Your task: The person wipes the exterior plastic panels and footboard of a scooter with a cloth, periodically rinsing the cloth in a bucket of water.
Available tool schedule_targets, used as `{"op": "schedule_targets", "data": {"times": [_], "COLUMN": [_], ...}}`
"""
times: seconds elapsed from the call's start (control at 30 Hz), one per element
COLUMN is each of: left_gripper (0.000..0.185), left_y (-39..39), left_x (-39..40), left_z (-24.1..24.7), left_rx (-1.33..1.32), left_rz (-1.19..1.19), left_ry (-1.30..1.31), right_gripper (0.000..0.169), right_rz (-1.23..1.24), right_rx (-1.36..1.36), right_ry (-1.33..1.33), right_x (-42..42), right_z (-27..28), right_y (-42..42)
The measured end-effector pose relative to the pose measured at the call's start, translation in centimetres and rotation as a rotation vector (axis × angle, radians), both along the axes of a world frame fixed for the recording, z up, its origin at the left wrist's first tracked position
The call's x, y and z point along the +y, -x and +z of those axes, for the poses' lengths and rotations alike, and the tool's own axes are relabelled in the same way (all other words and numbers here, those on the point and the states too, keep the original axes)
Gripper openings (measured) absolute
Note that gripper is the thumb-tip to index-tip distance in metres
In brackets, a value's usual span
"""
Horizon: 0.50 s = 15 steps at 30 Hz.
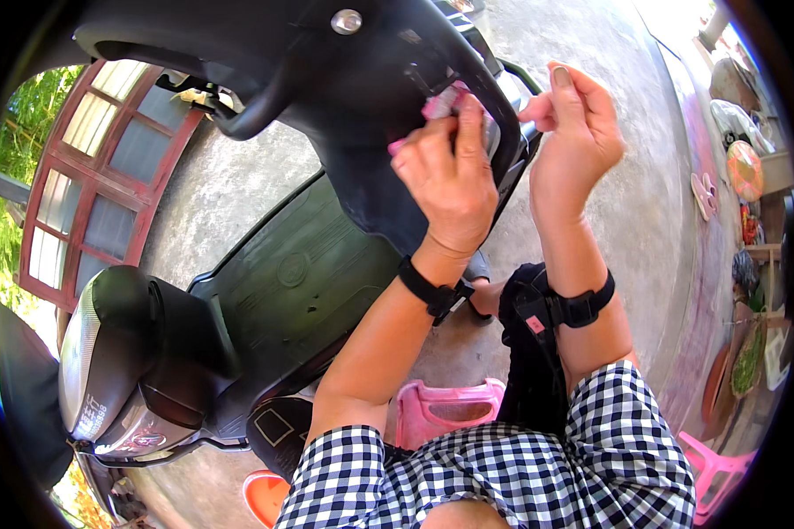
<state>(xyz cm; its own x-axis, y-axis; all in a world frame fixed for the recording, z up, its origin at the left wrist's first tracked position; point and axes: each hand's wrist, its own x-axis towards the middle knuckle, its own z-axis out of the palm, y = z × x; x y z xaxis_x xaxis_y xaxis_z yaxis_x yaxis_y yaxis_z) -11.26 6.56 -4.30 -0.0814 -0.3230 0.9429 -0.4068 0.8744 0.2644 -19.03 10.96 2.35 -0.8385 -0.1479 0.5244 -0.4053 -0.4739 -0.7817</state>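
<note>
My left hand (446, 162) grips a pink and whitish cloth (444, 104) and presses it to the dark inner face of a scooter's front leg shield (370, 145). Parts of the cloth stick out around the fingers; the rest is hidden beneath them. Just right of the shield's rim, my right hand (575, 129) is raised with its fingers curled in and the thumb laid against them. Nothing shows in it, and its fingertips are close to the rim; whether they touch cannot be made out. Below the shield lies the scooter's dark green footboard (298, 264).
The scooter's seat base (172, 350) stands at the left. A pink plastic stool (413, 410) is below me, with an orange basin (263, 496) nearby. Another pink stool (714, 469) is at lower right. Slippers (704, 196) lie along the right, before cluttered shelves. A red-framed window (92, 178) is at left.
</note>
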Motion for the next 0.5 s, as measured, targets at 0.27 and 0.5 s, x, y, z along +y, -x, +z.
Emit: {"op": "schedule_targets", "data": {"times": [0.27, 0.5], "left_gripper": [0.048, 0.046], "left_y": [-0.7, -3.6], "left_x": [0.5, 1.4], "left_z": [-2.3, -4.0], "left_rx": [-0.033, -0.127], "left_rz": [-0.226, -0.337], "left_ry": [-0.090, -0.203], "right_gripper": [0.008, 0.007], "right_rz": [0.043, -0.035], "right_rx": [0.053, 0.117], "right_ry": [-0.079, -0.136], "right_x": [-2.7, -3.3], "right_z": [-4.1, -4.4], "right_y": [3.0, 2.9]}}
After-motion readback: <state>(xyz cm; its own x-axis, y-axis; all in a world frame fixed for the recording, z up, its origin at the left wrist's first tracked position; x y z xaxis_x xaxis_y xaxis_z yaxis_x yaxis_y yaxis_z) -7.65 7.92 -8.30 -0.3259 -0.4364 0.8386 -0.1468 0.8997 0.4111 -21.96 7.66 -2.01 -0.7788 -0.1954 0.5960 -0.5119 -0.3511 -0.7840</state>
